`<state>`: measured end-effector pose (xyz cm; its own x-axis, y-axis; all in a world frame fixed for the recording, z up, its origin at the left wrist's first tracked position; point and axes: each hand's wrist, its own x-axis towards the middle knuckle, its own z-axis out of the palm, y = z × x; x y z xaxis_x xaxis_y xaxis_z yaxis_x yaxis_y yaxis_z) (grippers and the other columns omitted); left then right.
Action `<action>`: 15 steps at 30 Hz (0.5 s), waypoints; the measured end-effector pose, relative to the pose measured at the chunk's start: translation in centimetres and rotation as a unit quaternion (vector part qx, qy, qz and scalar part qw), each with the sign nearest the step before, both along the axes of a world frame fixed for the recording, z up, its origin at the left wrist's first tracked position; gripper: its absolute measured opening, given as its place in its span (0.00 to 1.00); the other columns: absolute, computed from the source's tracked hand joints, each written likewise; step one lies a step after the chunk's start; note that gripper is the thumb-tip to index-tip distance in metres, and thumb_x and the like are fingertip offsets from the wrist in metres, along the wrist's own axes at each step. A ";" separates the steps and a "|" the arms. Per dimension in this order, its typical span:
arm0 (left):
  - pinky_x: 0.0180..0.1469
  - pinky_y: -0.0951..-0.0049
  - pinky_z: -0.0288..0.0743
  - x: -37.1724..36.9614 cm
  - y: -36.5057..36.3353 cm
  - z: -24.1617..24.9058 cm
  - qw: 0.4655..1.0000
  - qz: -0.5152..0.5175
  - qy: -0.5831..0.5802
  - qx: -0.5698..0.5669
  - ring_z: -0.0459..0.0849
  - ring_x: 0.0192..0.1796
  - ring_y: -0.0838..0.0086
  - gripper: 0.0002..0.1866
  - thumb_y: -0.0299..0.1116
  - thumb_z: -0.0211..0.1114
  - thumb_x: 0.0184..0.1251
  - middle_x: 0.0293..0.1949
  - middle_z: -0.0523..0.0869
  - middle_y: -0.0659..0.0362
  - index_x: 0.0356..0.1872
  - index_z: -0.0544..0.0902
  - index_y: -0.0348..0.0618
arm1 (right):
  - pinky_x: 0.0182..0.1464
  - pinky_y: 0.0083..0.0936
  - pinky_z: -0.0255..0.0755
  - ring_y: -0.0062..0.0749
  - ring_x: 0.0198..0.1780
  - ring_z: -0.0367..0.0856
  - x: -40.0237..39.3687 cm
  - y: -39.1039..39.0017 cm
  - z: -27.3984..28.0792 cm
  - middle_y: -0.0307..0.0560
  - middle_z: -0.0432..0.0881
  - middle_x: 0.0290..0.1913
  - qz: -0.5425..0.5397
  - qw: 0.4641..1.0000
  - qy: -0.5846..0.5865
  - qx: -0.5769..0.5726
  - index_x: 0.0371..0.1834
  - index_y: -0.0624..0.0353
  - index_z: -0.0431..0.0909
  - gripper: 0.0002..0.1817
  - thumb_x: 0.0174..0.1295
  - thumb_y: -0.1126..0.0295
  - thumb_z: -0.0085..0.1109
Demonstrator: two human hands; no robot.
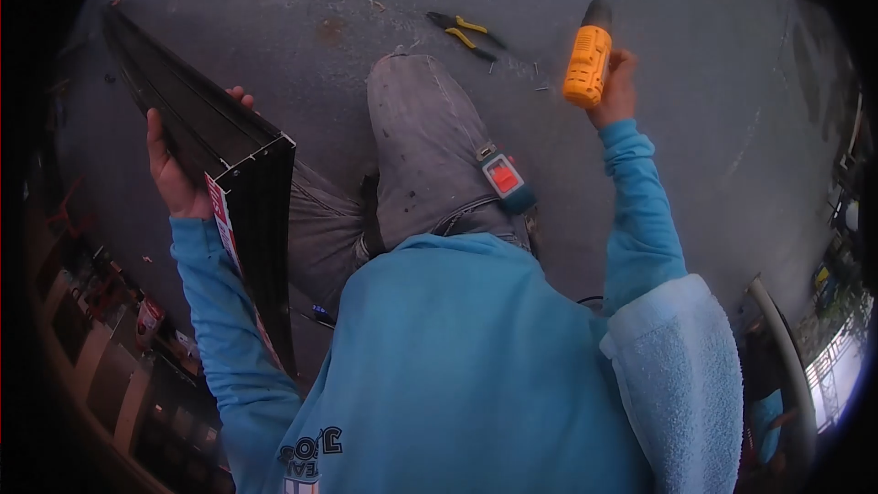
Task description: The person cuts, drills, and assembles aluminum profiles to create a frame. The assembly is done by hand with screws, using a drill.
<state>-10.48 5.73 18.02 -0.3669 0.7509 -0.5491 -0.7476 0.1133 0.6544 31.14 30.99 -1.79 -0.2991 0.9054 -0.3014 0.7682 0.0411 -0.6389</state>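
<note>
My right hand (617, 91) is wrapped round the handle of an orange cordless drill (588, 64), whose dark chuck points away from me. The drill is held out over the grey floor, apart from other things. On the left, my left hand (178, 165) grips a long black angled metal frame (183, 96) from beneath, with the thumb on one side and fingertips showing past the other edge. The frame's corner is toward me, and one arm of it runs down beside my left forearm. A red and white label (221, 212) sticks to its side.
Pliers with yellow and black handles (465, 32) lie on the floor (722, 110) ahead, with several small screws (541, 88) near them. A tape measure (503, 176) rests at my thigh. A towel (681, 375) hangs by my right arm. Shelving (110, 375) stands at the left edge.
</note>
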 end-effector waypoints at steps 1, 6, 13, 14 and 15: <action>0.67 0.49 0.68 0.0 0.0 -0.1 1.000 -0.001 -0.013 0.019 0.74 0.63 0.48 0.38 0.59 0.47 0.71 0.62 0.73 0.37 0.66 0.67 0.33 | 0.56 0.42 0.73 0.53 0.54 0.79 1.6 0.2 -2.7 0.56 0.77 0.53 -0.004 0.996 -0.081 0.045 0.59 0.58 0.60 0.37 0.48 0.69 0.74; 0.67 0.52 0.69 0.1 0.1 -0.5 0.999 0.010 -0.017 0.025 0.74 0.63 0.50 0.40 0.61 0.49 0.71 0.62 0.71 0.39 0.67 0.64 0.32 | 0.65 0.41 0.63 0.54 0.61 0.69 8.7 -1.4 -12.4 0.55 0.71 0.57 -0.041 0.979 -0.191 0.055 0.60 0.58 0.62 0.37 0.42 0.75 0.69; 0.68 0.55 0.68 0.3 0.5 -0.4 0.997 -0.027 -0.052 0.050 0.73 0.64 0.53 0.45 0.60 0.51 0.70 0.62 0.71 0.40 0.69 0.56 0.24 | 0.66 0.43 0.57 0.48 0.62 0.66 4.3 -5.0 -8.5 0.49 0.73 0.54 0.104 0.982 -0.140 0.068 0.50 0.56 0.73 0.23 0.47 0.70 0.62; 0.68 0.56 0.68 0.2 0.4 -0.4 0.997 -0.024 -0.046 0.050 0.73 0.64 0.54 0.45 0.60 0.51 0.70 0.62 0.72 0.40 0.69 0.55 0.24 | 0.66 0.43 0.57 0.48 0.62 0.66 3.4 -5.0 -9.0 0.49 0.73 0.54 0.097 0.983 -0.141 0.071 0.50 0.56 0.73 0.23 0.47 0.70 0.62; 0.67 0.56 0.69 0.2 0.4 -0.3 0.998 -0.012 -0.051 0.035 0.74 0.63 0.53 0.44 0.59 0.52 0.69 0.61 0.73 0.39 0.68 0.57 0.24 | 0.65 0.41 0.58 0.46 0.61 0.68 2.6 -5.2 -9.7 0.46 0.75 0.52 0.148 0.971 -0.165 0.094 0.50 0.55 0.74 0.22 0.48 0.69 0.63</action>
